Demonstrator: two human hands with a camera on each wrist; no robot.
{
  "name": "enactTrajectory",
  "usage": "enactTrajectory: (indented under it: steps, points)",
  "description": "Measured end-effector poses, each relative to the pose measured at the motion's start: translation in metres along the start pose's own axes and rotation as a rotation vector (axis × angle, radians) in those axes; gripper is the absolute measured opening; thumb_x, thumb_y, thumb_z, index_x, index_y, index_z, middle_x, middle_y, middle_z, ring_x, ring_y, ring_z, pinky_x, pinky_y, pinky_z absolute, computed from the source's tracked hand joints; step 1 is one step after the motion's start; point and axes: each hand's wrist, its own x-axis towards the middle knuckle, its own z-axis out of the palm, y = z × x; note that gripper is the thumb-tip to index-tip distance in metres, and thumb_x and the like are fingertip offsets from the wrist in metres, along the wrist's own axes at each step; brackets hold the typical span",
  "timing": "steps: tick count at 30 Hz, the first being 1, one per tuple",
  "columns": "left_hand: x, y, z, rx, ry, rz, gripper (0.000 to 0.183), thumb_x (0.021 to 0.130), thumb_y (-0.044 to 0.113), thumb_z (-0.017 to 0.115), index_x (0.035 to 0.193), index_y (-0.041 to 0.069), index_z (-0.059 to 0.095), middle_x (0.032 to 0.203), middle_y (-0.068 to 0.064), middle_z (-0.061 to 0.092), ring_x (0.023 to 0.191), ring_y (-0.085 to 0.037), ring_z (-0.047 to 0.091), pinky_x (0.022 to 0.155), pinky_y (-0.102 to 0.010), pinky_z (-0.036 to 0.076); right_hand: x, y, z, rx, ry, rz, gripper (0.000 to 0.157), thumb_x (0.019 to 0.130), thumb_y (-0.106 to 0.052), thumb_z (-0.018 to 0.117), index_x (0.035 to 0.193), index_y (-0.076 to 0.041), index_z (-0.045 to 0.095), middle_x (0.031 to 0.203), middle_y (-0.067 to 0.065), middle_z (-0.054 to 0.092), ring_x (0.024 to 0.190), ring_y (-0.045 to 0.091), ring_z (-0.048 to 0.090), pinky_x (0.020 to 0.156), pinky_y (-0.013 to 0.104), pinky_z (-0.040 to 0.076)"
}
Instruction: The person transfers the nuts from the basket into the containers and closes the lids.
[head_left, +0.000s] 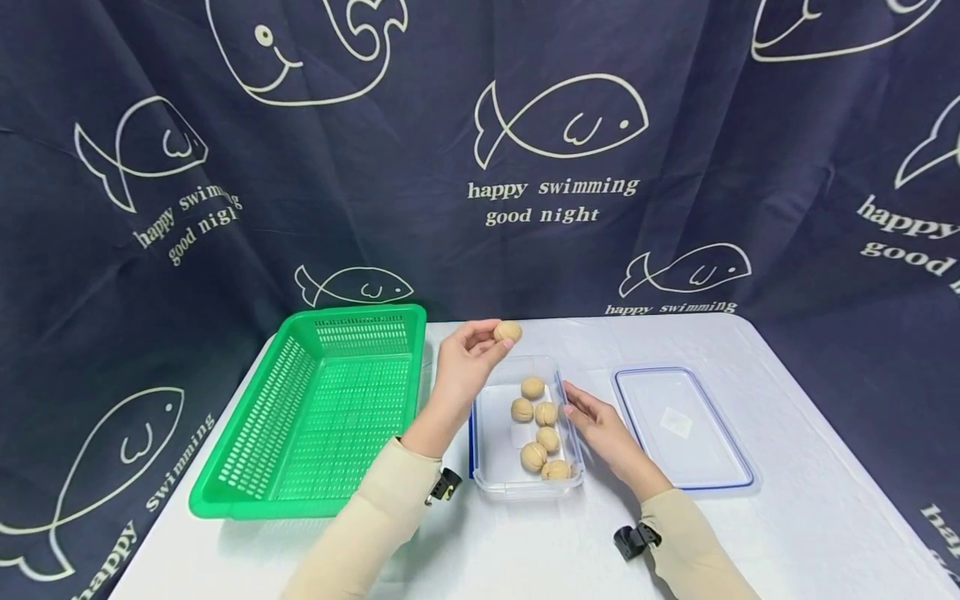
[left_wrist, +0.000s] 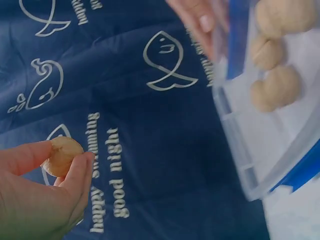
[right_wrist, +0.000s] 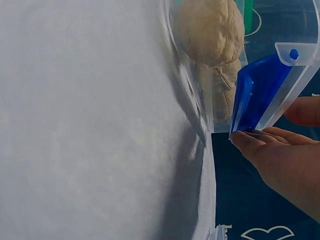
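My left hand (head_left: 459,371) pinches a walnut (head_left: 508,332) between thumb and fingertips, held above the far end of a clear plastic container (head_left: 492,446). The same walnut (left_wrist: 64,156) shows plainly in the left wrist view. Several more walnuts (head_left: 533,456) lie inside the container, mostly along its right half. At the container's right wall is my right hand (head_left: 606,432), gripping the side with the thumb at the rim. In the right wrist view its fingers touch the lower edge of a blue latch flap (right_wrist: 262,90) that hangs outward.
To the left stands a green slotted basket (head_left: 307,506), close beside the container. A clear lid with a blue seal (head_left: 675,458) lies flat on the white-covered table (head_left: 810,517) at the right. A dark blue fish-print curtain (head_left: 555,258) hangs behind the table.
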Motion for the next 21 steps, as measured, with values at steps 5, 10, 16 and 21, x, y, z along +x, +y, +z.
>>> enactTrajectory:
  steps: [5, 10, 16, 21]
  points:
    - [-0.007, -0.022, 0.005, 0.021, -0.015, -0.049, 0.028, 0.084, -0.001, 0.071, 0.111, -0.005, 0.064, 0.103, -0.015, 0.067, 0.088, -0.012, 0.064, 0.079, -0.021, 0.053, 0.0, 0.0, 0.0, 0.008, -0.012, -0.009, 0.051, 0.102, -0.011, 0.046, 0.147, 0.005, 0.029, 0.151, 0.023, 0.029, 0.14, 0.036, 0.028, 0.115, 0.042, 0.021]
    - [-0.013, -0.047, 0.008, 0.058, -0.033, -0.086, 0.029, 0.084, -0.001, 0.07, 0.112, -0.005, 0.064, 0.105, -0.016, 0.066, 0.093, -0.019, 0.065, 0.08, -0.022, 0.054, 0.002, 0.001, 0.0, 0.008, -0.012, -0.009, 0.051, 0.102, -0.011, 0.046, 0.147, 0.005, 0.029, 0.152, 0.023, 0.028, 0.14, 0.036, 0.028, 0.114, 0.042, 0.022]
    - [-0.018, -0.077, 0.012, 0.105, -0.052, -0.102, 0.03, 0.083, -0.006, 0.068, 0.112, -0.008, 0.061, 0.105, -0.018, 0.065, 0.093, -0.02, 0.065, 0.075, -0.019, 0.054, 0.002, 0.001, 0.001, 0.01, -0.007, -0.008, 0.051, 0.102, -0.011, 0.047, 0.147, 0.005, 0.029, 0.152, 0.022, 0.029, 0.14, 0.035, 0.028, 0.114, 0.041, 0.021]
    - [-0.022, -0.097, 0.017, 0.131, -0.047, -0.108, 0.028, 0.08, -0.011, 0.068, 0.108, -0.009, 0.061, 0.099, -0.016, 0.065, 0.088, -0.019, 0.064, 0.072, -0.019, 0.055, 0.001, 0.001, 0.0, 0.016, -0.008, -0.006, 0.051, 0.102, -0.012, 0.047, 0.148, 0.004, 0.029, 0.152, 0.022, 0.028, 0.14, 0.034, 0.028, 0.114, 0.04, 0.021]
